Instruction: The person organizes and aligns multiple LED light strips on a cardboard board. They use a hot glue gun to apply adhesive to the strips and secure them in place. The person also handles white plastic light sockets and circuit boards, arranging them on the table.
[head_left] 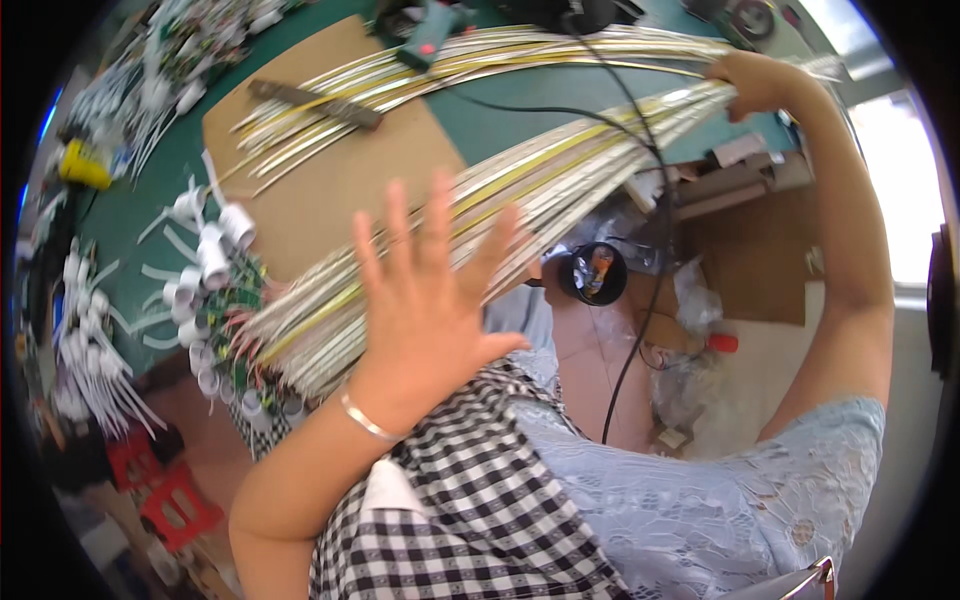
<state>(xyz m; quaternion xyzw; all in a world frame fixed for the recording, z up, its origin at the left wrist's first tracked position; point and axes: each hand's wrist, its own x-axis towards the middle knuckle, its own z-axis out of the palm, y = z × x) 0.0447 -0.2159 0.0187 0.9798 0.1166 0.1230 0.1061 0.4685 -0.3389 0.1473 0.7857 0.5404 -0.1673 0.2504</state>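
A long bundle of thin white and yellow strips (520, 190) runs across the view from lower left to upper right. My left hand (430, 300) is spread flat with its fingers apart, resting against the bundle near its lower end. My right hand (755, 85) is far out at the upper right, closed around the bundle's far end. The lower end of the bundle (300, 330) lies over small green circuit boards (235, 300) with white cylindrical parts (215, 250).
A brown cardboard sheet (320, 170) covers part of the green table (500, 125), with a second pile of strips (500, 55) and a dark flat bar (315, 103) on it. A black cable (655, 260) hangs down. White parts (85, 350) lie at left, red stools (165, 490) below.
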